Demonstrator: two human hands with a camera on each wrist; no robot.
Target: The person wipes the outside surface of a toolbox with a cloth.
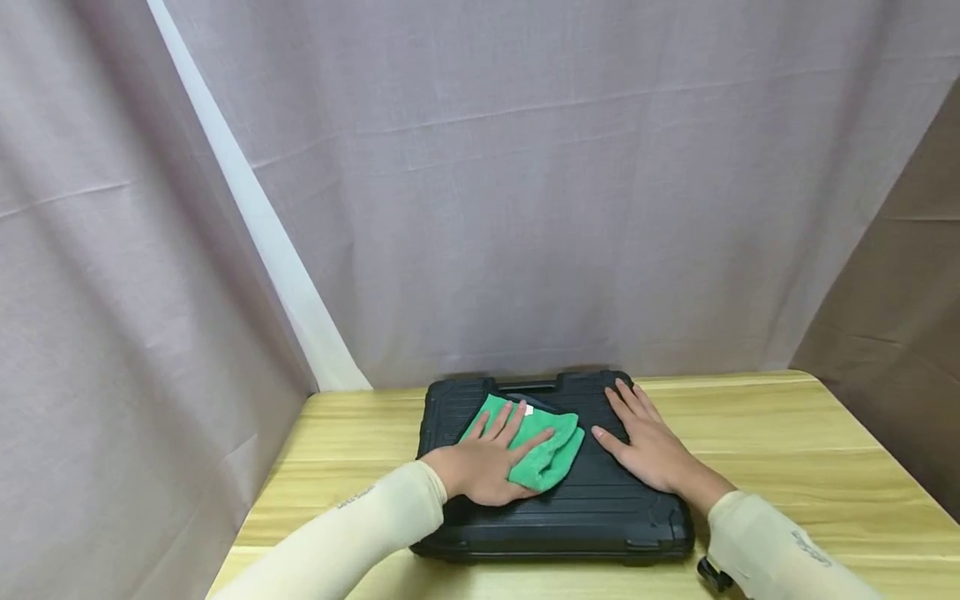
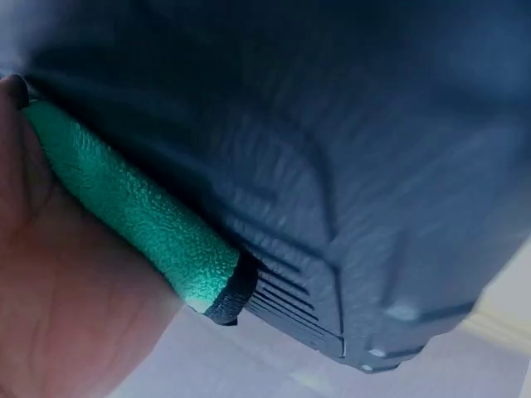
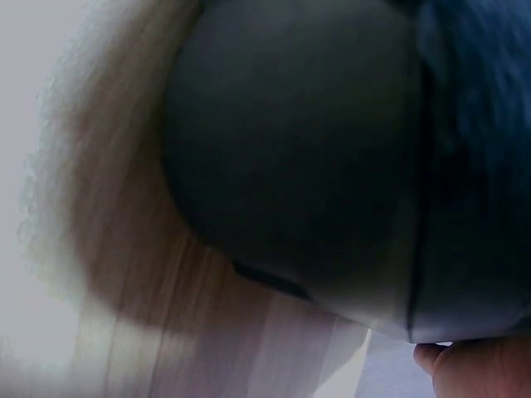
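two cream-sleeved arms reach in from the near edge over a wooden table (image 1: 787, 433). the left hand (image 1: 480, 462) lies flat, fingers spread, pressing a folded green cloth (image 1: 551, 454) onto the lid of a closed black plastic case (image 1: 585, 508). the right hand (image 1: 648, 442) rests open and flat on the lid just beside the cloth, steadying the case. the cloth looks soft, light and limp, easiest gathered by a folded edge; the case looks rigid, best taken by the handle at its far side. grey curtains (image 1: 525, 167) hang behind.
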